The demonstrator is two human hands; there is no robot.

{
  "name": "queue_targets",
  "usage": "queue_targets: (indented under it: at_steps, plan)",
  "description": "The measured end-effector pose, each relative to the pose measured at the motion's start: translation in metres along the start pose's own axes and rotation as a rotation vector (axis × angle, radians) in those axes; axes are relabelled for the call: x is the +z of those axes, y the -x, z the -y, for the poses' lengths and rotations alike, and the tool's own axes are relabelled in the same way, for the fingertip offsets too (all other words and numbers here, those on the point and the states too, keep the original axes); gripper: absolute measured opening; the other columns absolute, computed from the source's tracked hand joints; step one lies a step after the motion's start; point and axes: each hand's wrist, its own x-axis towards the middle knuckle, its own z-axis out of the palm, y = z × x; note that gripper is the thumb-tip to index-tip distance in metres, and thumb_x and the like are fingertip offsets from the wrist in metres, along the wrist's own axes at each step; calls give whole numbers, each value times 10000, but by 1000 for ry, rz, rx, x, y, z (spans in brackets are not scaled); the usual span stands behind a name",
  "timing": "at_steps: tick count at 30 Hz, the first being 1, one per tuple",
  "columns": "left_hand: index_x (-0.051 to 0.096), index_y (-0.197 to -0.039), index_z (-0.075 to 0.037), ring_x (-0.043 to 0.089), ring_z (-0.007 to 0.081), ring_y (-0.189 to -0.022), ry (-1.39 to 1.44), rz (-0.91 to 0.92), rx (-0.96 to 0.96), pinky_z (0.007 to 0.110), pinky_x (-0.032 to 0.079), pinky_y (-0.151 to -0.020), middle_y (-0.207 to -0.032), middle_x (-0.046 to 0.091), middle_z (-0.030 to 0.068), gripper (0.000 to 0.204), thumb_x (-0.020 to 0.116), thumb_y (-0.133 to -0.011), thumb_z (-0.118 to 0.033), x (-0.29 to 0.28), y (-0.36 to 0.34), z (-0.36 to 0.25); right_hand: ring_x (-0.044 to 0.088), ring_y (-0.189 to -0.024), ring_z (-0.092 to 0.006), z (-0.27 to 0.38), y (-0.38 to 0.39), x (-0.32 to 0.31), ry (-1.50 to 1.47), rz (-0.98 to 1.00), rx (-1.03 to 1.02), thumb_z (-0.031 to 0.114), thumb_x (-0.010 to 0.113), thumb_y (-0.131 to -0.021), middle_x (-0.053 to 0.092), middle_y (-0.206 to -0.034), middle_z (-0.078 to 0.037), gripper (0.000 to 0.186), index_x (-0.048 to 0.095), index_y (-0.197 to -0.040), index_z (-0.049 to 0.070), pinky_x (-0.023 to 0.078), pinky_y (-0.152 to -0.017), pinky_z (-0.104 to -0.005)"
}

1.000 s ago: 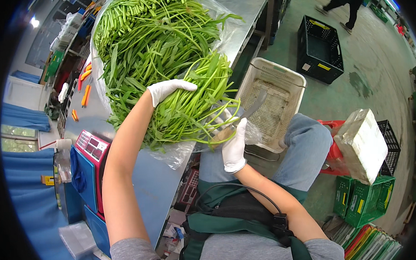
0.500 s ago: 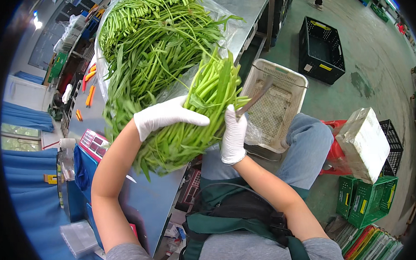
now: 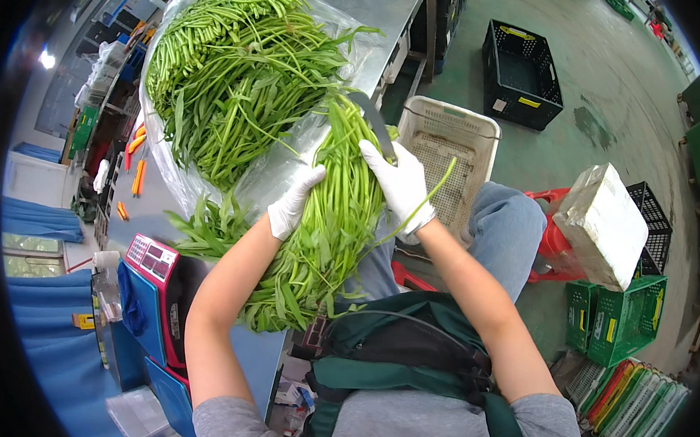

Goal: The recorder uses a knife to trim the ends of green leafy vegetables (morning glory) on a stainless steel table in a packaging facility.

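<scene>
A thick bunch of leafy water spinach [image 3: 337,194] hangs over the table edge in front of me, stems away from me and leaves toward my lap. My left hand [image 3: 294,203], in a white glove, grips its left side with the fingers curled around it. From the right, my gloved right hand [image 3: 398,185] presses against the bunch and holds a dark-bladed knife [image 3: 374,119], whose blade lies by the stem ends. One long stem [image 3: 437,189] sticks out loose past my right wrist. Beyond, a large heap of the same greens [image 3: 238,89] rests on clear plastic sheeting.
A pale slatted crate [image 3: 490,150] stands beside my leg, with a black crate [image 3: 528,86] farther off. Left of me are a red-and-blue scale [image 3: 151,261] and orange-handled tools [image 3: 138,178]. A white foam box [image 3: 603,226] sits on a red stool; green crates [image 3: 619,320] stand near it.
The bunch has swung from a leftward slant to nearly straight toward me. The knife blade now points up and left by the stem tops. Some loose leafy greens show on the table at left.
</scene>
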Motion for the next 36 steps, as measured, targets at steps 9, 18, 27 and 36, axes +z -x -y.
queue_targets:
  at_steps: [9, 18, 27, 36]
  plan:
    - [424, -1341, -18, 577, 365, -1088, 211, 161, -89, 446, 450, -968, -1237, 557, 213, 685, 590, -829, -442, 12, 0, -19, 424, -395, -108, -18, -25, -67, -621, 255, 579, 616, 500, -867, 652, -724, -129, 553, 622, -742, 91, 339, -366, -213]
    - [433, -1333, -13, 588, 351, -1074, 164, 136, -95, 446, 452, -966, -1230, 567, 202, 649, 589, -834, -398, 13, 1, -18, 446, -469, -118, -73, 77, -86, -1084, -51, 944, 531, 579, -852, 655, -845, -119, 482, 584, -908, 51, 368, -405, -238]
    - [447, -1326, -11, 587, 327, -1080, 191, 99, -75, 441, 448, -975, -1239, 563, 196, 623, 582, -838, -374, 6, 3, -17, 472, -474, -50, -35, 116, -120, -169, 596, 684, 284, 614, -879, 675, -900, -122, 331, 577, -1055, 6, 387, -435, -179]
    - [396, -1366, -19, 570, 363, -1090, 53, 75, -100, 442, 482, -921, -1222, 542, 267, 783, 523, -817, -562, 11, -2, -12, 356, -392, -66, -31, 101, -122, -1092, 478, 538, 215, 455, -928, 643, -1019, -156, 488, 378, -1341, -33, 323, -345, -212]
